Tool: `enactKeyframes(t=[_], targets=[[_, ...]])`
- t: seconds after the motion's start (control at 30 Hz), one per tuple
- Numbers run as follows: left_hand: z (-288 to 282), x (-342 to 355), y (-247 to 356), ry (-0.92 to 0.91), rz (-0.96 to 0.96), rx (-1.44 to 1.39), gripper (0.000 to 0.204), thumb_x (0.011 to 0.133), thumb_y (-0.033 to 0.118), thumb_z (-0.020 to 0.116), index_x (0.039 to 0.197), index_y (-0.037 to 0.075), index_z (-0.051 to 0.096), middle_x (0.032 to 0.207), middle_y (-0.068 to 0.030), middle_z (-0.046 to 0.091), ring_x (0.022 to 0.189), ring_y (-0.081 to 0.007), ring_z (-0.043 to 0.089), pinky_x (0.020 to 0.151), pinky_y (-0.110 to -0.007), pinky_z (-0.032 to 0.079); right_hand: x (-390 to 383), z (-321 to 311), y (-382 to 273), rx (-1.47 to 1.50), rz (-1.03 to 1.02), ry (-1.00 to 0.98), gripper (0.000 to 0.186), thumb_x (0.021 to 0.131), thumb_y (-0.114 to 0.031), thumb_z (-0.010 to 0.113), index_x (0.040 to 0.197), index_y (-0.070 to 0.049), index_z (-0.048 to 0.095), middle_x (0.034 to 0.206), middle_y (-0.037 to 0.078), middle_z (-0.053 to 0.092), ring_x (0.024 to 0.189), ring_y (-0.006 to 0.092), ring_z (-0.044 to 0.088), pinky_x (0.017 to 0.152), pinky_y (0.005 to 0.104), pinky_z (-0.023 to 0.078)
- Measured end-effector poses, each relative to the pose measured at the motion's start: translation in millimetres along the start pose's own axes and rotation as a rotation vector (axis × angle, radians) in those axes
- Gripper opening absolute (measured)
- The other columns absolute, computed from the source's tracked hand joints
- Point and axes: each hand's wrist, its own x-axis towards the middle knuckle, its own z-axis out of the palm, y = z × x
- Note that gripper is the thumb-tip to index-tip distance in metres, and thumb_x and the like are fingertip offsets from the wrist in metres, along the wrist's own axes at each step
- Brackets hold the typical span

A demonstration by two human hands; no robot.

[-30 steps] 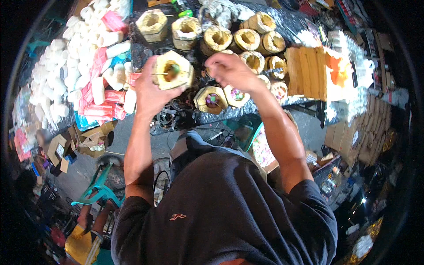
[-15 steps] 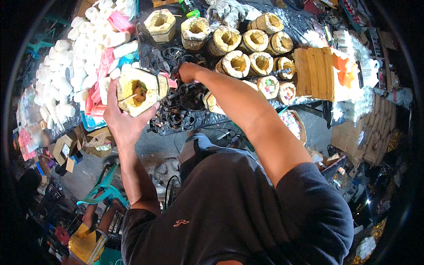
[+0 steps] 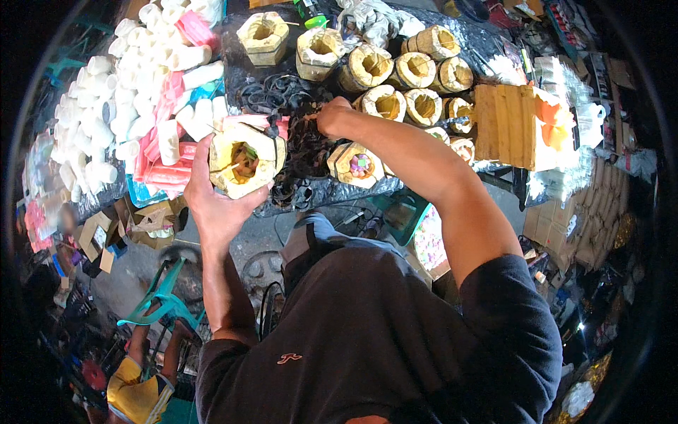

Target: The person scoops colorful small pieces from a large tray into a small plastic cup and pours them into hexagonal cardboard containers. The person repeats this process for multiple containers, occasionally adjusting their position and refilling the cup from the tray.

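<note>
My left hand (image 3: 215,205) grips a hexagonal pale yellow tube (image 3: 261,177) with a dark band and small coloured bits inside its opening, held upright at the table's near side. My right hand (image 3: 333,119) is reaching among a tangle of black strips (image 3: 307,145), right of the held tube, with curled fingers; what they hold is hidden. Pink packets (image 3: 191,159) lie left of that tube. Similar banded tubes (image 3: 364,67) stand in rows behind and to the right; one nearer tube (image 3: 353,166) contains purple and green bits.
White cylinders (image 3: 95,127) cover the table's left part. A wooden block (image 3: 503,124) and clear bags (image 3: 565,148) are at right. A basin of confetti (image 3: 431,240) is below the table. A teal chair (image 3: 159,300) and another person (image 3: 134,385) are at lower left.
The held tube went left and down from a second ago, then slightly right. My right hand moved from the tube rows to the black strips, and has shifted slightly right in the last half second.
</note>
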Motion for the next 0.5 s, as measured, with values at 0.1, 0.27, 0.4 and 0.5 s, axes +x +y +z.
enactKeyframes(t=[0.1,0.27,0.4,0.5], targets=[[-1.8,-4.5,-3.7,0.001,-0.033,-0.022,0.098,0.060,0.008,0.097,0.146,-0.004,0.051,0.124,-0.0162,0.073,0.112,-0.0207,0.072,0.099,-0.036,0.059,13.1,0.3,-8.9,-0.005,0.039,-0.086,0.044,0.088,-0.035,0.078,0.128,-0.017,0.079,0.130,0.005,0.076,0.119,0.0299,0.073,0.088,0.0535,0.062],[1.9,-6.4,-9.3,0.001,-0.020,-0.012,0.097,0.061,0.009,0.097,0.146,-0.004,0.052,0.123,-0.0172,0.073,0.112,-0.0223,0.073,0.099,-0.037,0.059,41.3,23.0,-2.1,0.103,-0.066,0.053,0.041,0.087,-0.030,0.072,0.124,-0.014,0.079,0.136,0.009,0.074,0.124,0.0335,0.071,0.089,0.0539,0.062],[8.7,-5.2,-2.9,-0.030,-0.016,-0.028,0.098,0.061,0.008,0.098,0.147,-0.004,0.051,0.124,-0.0164,0.073,0.112,-0.0217,0.073,0.100,-0.037,0.058,66.0,11.4,10.7,0.357,-0.145,0.395,0.035,0.085,-0.026,0.067,0.108,-0.003,0.080,0.113,0.023,0.077,0.109,0.0425,0.074,0.088,0.0500,0.062],[16.9,-2.0,0.0,-0.050,-0.021,-0.029,0.099,0.061,0.007,0.098,0.147,-0.004,0.050,0.125,-0.0149,0.073,0.112,-0.0204,0.072,0.101,-0.036,0.058,57.0,22.4,12.2,0.501,-0.246,0.740,0.029,0.084,-0.025,0.063,0.096,-0.004,0.079,0.096,0.025,0.076,0.099,0.0440,0.074,0.085,0.0545,0.060]])
